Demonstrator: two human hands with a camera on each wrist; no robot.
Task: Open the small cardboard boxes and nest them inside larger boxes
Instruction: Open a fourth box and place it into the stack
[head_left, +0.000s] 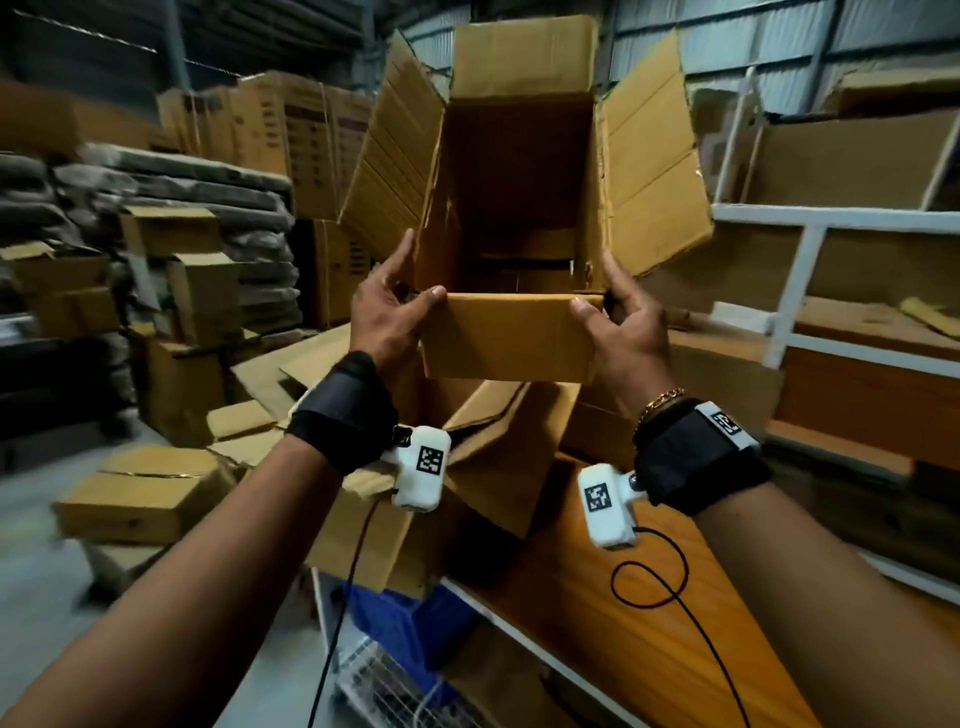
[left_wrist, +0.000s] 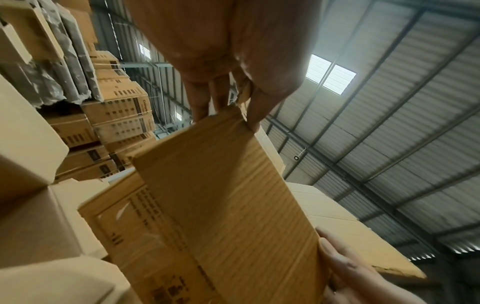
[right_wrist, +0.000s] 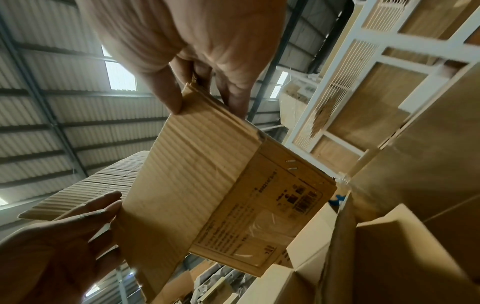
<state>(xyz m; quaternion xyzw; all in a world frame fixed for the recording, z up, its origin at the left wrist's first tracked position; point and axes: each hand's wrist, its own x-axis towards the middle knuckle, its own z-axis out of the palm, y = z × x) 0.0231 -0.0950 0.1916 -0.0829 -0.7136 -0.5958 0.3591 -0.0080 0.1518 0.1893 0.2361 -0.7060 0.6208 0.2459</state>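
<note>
A brown corrugated cardboard box (head_left: 511, 208) is held up in the air at chest height, its mouth toward the person and all 4 flaps splayed outward, the inside dark and bare. The left hand (head_left: 387, 312) pinches the near flap's left corner, thumb on the edge, fingers behind the side flap. The right hand (head_left: 623, 317) pinches the opposite corner the same way. From the right wrist view a printed label panel and 2 staples show on the box's outer wall. Below it lies a heap of open brown cardboard boxes (head_left: 488, 441), above a blue plastic crate (head_left: 410, 618). A white metal shelving rack (head_left: 800, 270) stands to the right.
</note>
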